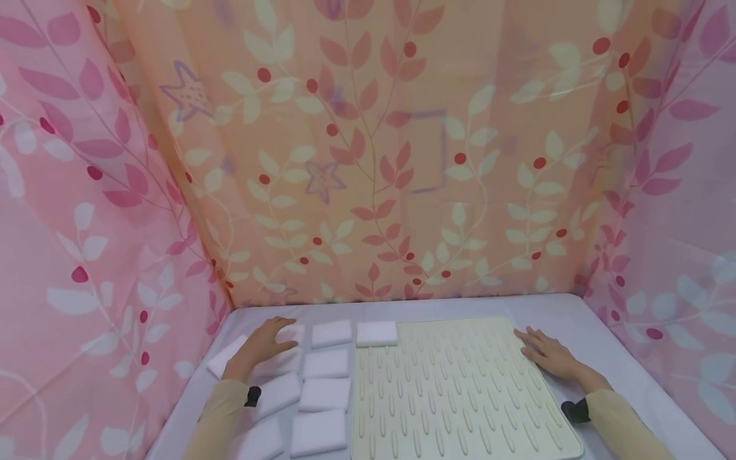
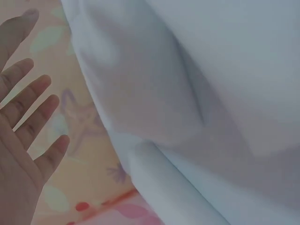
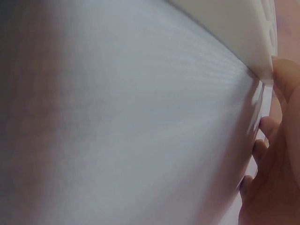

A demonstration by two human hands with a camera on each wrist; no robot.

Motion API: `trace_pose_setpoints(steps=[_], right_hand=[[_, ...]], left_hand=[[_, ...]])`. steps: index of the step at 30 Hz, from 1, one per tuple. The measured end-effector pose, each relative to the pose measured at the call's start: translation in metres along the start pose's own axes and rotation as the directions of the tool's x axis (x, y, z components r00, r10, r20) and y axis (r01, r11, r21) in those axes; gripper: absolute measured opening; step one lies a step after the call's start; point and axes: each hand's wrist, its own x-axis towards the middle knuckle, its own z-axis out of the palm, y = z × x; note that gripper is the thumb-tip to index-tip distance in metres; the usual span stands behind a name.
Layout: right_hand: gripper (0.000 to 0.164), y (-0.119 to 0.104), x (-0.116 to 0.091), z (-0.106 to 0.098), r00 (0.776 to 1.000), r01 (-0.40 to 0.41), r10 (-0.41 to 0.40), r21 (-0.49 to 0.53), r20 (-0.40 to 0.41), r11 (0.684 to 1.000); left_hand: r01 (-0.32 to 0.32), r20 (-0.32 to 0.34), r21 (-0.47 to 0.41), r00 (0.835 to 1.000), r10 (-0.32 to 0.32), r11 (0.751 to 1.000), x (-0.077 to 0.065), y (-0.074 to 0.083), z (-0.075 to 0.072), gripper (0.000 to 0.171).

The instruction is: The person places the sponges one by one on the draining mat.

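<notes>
My left hand (image 1: 260,348) reaches over the white sponges on the left, fingers and thumb spread with a gap between them. It hovers near a sponge (image 1: 294,333) that it partly hides. The left wrist view shows this hand (image 2: 23,150) with straight, parted fingers and nothing in them. My right hand (image 1: 551,356) rests at the right edge of a cream drying mat (image 1: 454,390) with raised ridges. In the right wrist view, the right thumb (image 3: 285,75) touches the mat's edge, and the other fingers lie on the table. One sponge (image 1: 376,333) sits on the mat's far left corner.
Several more white sponges, such as a near one (image 1: 319,433), lie in rough columns left of the mat. Another sponge (image 1: 227,358) lies tilted at the far left. A white cloth covers the table (image 1: 609,326). Patterned curtains (image 1: 368,160) hang around three sides.
</notes>
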Motion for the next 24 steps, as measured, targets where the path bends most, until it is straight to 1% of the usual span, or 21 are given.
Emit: trace_pose_setpoints(steps=[3, 5, 8, 11, 16, 18, 24], right_hand=[[0.059, 0.004, 0.001, 0.002, 1.000, -0.005, 0.005, -0.014, 0.002, 1.000], [0.059, 0.005, 0.002, 0.003, 1.000, -0.004, 0.004, -0.013, 0.000, 1.000], [0.059, 0.008, 0.003, 0.003, 1.000, 0.002, -0.002, -0.012, -0.006, 1.000], [0.058, 0.008, 0.003, 0.003, 1.000, 0.006, -0.007, -0.019, -0.008, 1.000], [0.057, 0.006, 0.002, 0.002, 1.000, 0.020, -0.020, -0.019, -0.012, 1.000], [0.057, 0.004, 0.002, 0.002, 1.000, 0.026, -0.026, -0.018, -0.013, 1.000], [0.057, 0.004, 0.001, 0.000, 1.000, 0.024, -0.025, -0.022, -0.011, 0.999]], left_hand=[[0.034, -0.010, 0.016, 0.999, -0.033, 0.999, -0.008, -0.013, 0.000, 0.059], [0.063, -0.016, 0.009, 0.998, -0.063, 0.998, -0.013, -0.021, -0.001, 0.058], [0.085, -0.023, 0.013, 0.996, -0.085, 0.996, -0.020, -0.030, -0.002, 0.057], [0.091, -0.042, 0.031, 0.995, -0.090, 0.995, -0.028, -0.039, -0.003, 0.055], [0.081, -0.082, 0.057, 0.994, -0.076, 0.995, -0.043, -0.053, -0.005, 0.052], [0.089, -0.090, 0.058, 0.992, -0.084, 0.994, -0.048, -0.059, -0.006, 0.052], [0.134, -0.106, 0.109, 0.987, -0.123, 0.985, -0.062, -0.076, -0.007, 0.054]])
